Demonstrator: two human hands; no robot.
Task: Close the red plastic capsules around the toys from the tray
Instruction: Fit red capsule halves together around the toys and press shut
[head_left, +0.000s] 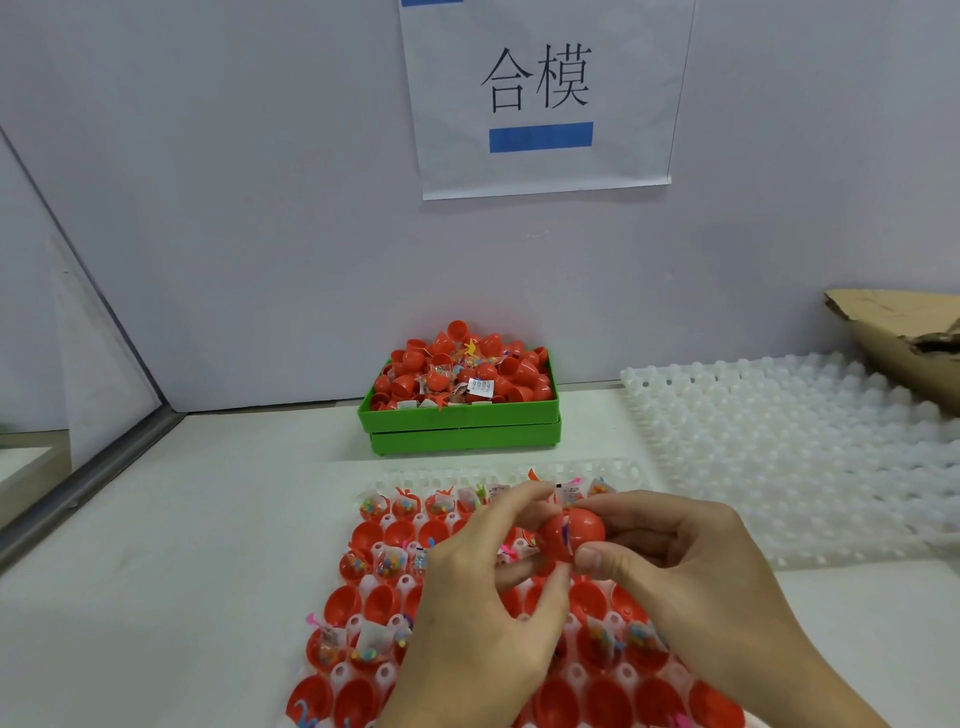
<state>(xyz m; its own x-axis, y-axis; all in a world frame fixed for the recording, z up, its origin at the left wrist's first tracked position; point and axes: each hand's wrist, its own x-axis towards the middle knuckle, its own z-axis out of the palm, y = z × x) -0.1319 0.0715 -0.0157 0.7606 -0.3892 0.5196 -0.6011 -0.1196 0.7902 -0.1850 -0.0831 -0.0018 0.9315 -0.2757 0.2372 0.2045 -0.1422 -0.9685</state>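
Both hands hold one red capsule (574, 535) above the white dimpled tray (387, 675). My left hand (483, 597) pinches its left half between thumb and fingers, and my right hand (691, 571) grips the rounded right half. A scrap of clear toy wrapper shows at the seam between the halves. The tray below holds rows of open red capsule halves (343, 605), some empty and some filled with small bagged toys (363, 644). My hands hide the tray's middle.
A green bin (462, 421) heaped with red capsule halves and bagged toys stands at the back against the wall. An empty white dimpled tray (779, 447) lies to the right, with a torn cardboard box (904, 338) behind it. A sign hangs on the wall.
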